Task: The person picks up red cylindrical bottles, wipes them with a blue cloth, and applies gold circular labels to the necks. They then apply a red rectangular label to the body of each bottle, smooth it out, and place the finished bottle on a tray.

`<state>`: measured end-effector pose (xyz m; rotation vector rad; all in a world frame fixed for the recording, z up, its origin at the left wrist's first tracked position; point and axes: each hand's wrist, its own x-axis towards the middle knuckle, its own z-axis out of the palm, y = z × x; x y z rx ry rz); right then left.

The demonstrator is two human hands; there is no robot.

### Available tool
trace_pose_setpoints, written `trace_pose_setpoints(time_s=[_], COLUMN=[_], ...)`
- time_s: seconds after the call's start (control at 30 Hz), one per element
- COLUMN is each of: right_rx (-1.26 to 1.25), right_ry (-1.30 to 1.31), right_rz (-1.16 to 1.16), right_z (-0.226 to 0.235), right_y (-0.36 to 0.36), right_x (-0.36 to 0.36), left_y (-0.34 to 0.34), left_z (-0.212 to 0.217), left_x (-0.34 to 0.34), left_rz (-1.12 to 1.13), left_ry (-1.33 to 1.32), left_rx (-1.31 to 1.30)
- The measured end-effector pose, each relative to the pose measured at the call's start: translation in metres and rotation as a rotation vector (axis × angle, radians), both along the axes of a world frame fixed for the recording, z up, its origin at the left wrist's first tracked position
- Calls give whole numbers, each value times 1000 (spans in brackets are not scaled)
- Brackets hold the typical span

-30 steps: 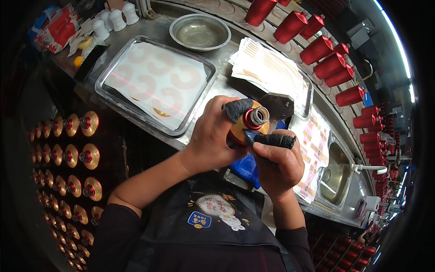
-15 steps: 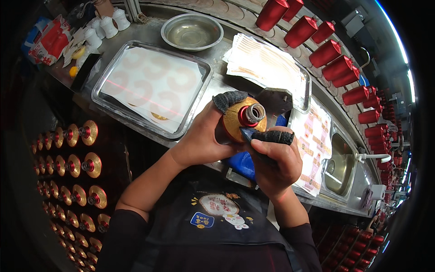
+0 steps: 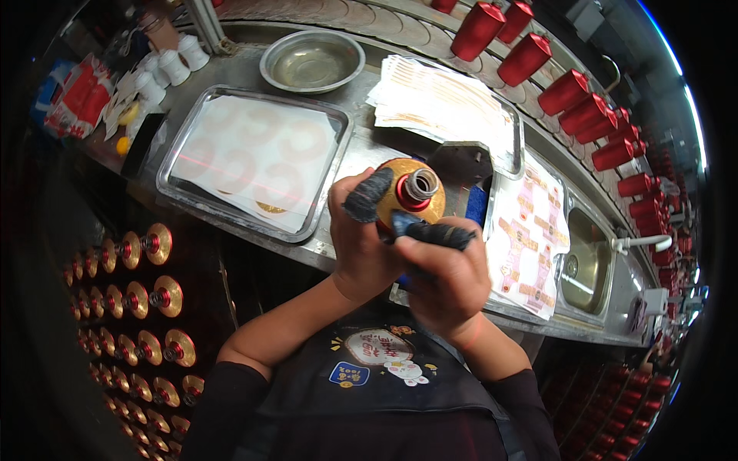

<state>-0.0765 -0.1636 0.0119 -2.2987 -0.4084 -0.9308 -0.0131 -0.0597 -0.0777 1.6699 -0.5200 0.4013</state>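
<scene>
A hand can slide along the bare strip of the worktop [image 3: 240, 67], between the big tray [image 3: 332, 173] and the dark block [image 3: 461, 163]. The left hand [image 3: 365, 257], the right hand [image 3: 450, 284] and the gold-topped bottle [image 3: 433, 203] block the strip at the front edge. By the back edge, the bowl [image 3: 311, 65] makes a tight gap with the tray. The paper pile [image 3: 442, 96] sits behind the block, and red bottles [image 3: 525, 59] stand past the back edge
</scene>
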Motion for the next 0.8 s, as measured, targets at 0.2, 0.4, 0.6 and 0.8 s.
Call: trace_pose_setpoints(time_s=[0.2,0.4,0.6,0.8], right_rx=[111,109,340,572], right_ry=[-25,2,108,414], right_rz=[115,216,207,-19], right_z=[-8,0,6,0], right_y=[2,-25,-29,-57], right_x=[-11,-5,-2,36], left_y=[3,3,22,48], left_z=[-11,4,16,34], left_x=[0,1,8,38], left_rz=[9,22,-207,-508], left_ry=[-80,-115,296,373], left_rx=[35,64,-30,26])
